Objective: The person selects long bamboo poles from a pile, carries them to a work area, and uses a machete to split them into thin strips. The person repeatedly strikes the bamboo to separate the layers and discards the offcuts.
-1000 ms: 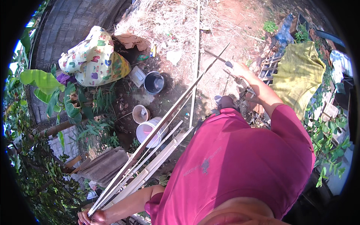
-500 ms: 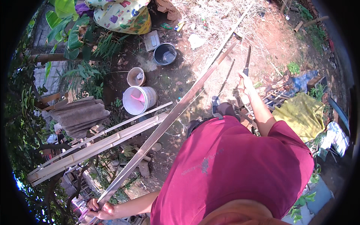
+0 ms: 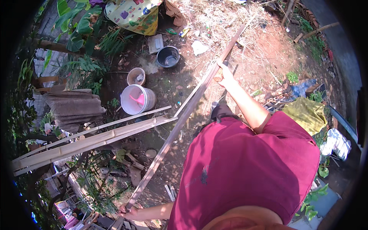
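Note:
A long brown strip, apparently split bamboo (image 3: 165, 147), slants across the view from lower left to upper right. My left hand (image 3: 128, 213) is closed around its lower end. Against the strip's upper part rests my right hand (image 3: 227, 73), fingers closed, with a brown wooden handle (image 3: 218, 75) showing under them. This seems to be the knife seen earlier; its blade is mostly hidden by the hand and strip. Beyond the brown strip, a paler thin strip (image 3: 188, 102) runs nearly parallel. Several pale bamboo pieces (image 3: 92, 142) lie to the left.
Left of the strips stand a white bucket (image 3: 152, 99) with something pink inside, a small brown pot (image 3: 130, 78) and a black basin (image 3: 163, 63). Grey-brown sheeting (image 3: 74, 109) hangs at left. A yellow-green cloth (image 3: 306, 114) covers wood at right. Dry straw (image 3: 230, 19) litters the ground ahead.
My right hand has moved leftward onto the brown strip; the knife, held apart from it before, is now at the strip. My left hand has shifted right and slightly lower with the strip's end.

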Motion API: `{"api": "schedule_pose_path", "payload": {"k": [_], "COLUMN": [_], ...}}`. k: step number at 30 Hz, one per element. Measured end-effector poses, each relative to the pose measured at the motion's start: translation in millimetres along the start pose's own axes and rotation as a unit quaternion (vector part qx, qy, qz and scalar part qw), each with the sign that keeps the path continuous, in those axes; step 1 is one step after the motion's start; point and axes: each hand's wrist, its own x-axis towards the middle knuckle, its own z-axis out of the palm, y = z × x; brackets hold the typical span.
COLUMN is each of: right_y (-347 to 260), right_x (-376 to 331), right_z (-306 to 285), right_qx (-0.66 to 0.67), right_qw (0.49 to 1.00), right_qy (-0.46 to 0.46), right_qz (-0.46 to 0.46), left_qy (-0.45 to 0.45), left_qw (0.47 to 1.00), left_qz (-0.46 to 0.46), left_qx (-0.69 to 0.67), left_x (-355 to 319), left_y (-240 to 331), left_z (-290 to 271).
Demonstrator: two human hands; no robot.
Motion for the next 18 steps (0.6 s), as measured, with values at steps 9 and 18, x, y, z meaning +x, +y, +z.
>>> {"api": "schedule_pose_path", "payload": {"k": [9, 18], "right_y": [67, 63], "right_x": [-55, -109], "right_z": [-15, -22], "right_qx": [-0.056, -0.038], "right_qw": [0.998, 0.997], "right_qy": [0.018, 0.067], "right_qz": [0.037, 0.012], "left_qy": [0.092, 0.108], "left_qw": [0.991, 0.903], "left_qz": [-0.017, -0.181], "left_qx": [0.099, 0.374], "left_x": [9, 35], "left_y": [50, -3], "left_z": [-114, -250]}}
